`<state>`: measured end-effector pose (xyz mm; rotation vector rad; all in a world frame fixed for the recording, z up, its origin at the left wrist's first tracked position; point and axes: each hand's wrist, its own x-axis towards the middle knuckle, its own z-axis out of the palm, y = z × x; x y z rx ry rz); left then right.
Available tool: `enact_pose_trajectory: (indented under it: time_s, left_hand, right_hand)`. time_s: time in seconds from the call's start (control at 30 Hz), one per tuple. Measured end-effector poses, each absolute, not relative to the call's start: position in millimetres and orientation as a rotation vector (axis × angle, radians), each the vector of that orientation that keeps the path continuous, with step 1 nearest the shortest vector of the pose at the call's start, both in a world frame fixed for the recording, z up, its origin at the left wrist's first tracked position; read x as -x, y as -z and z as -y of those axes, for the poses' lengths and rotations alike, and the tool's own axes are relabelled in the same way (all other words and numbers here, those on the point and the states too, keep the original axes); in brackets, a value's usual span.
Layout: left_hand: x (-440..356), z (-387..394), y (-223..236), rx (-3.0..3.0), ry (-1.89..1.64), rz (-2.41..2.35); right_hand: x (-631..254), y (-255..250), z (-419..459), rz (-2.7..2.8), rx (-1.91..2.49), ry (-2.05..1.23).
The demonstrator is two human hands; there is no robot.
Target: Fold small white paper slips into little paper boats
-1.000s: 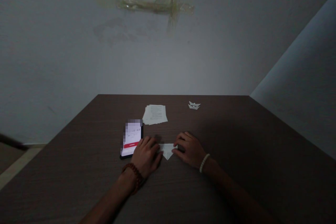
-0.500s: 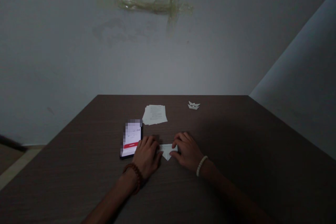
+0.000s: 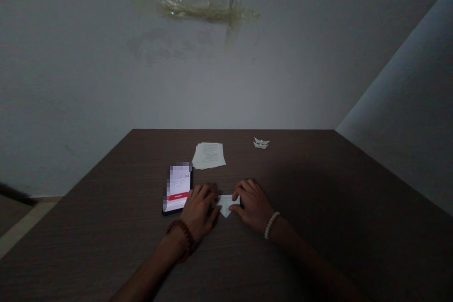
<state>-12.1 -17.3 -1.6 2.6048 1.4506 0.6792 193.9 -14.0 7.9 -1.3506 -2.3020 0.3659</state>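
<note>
Between my hands a small folded piece of paper (image 3: 226,204) lies on the table, its point facing me and its straight edge away. My left hand (image 3: 200,210), with a brown bead bracelet at the wrist, has its fingers closed on the paper's left end. On the right end, the thumb and fingers of my right hand (image 3: 253,204) pinch the paper; a pale bead bracelet circles that wrist. My fingers cover both ends of the paper.
A phone (image 3: 178,189) with a lit screen lies beside my left hand. Behind it is a stack of printed paper sheets (image 3: 209,155). Two folded paper boats (image 3: 261,143) sit farther back on the dark wooden table (image 3: 300,160), which meets a wall (image 3: 283,80).
My left fingers have shifted slightly to the right along the paper. My right hand keeps nearly the same pinch, and the whole view has moved a little.
</note>
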Motion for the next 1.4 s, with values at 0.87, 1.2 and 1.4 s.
enact_pose_trajectory:
  time_s: [0.87, 1.2, 1.4]
  left_hand:
    - [12.3, 22.6, -5.5, -2.667, -0.904, -1.333]
    - [14.2, 19.5, 0.3, -2.955, -0.57, -1.254]
    - [14.7, 20.6, -6.6, -2.887, -0.542, -1.2]
  right_hand:
    - [-197.3, -2.0, 8.4, 2.166, 1.029, -0.321]
    - [-201.8, 0.9, 6.8, 2.384, 1.014, -0.262]
    - [-205.8, 0.0, 4.6, 2.42, 0.976, -0.318]
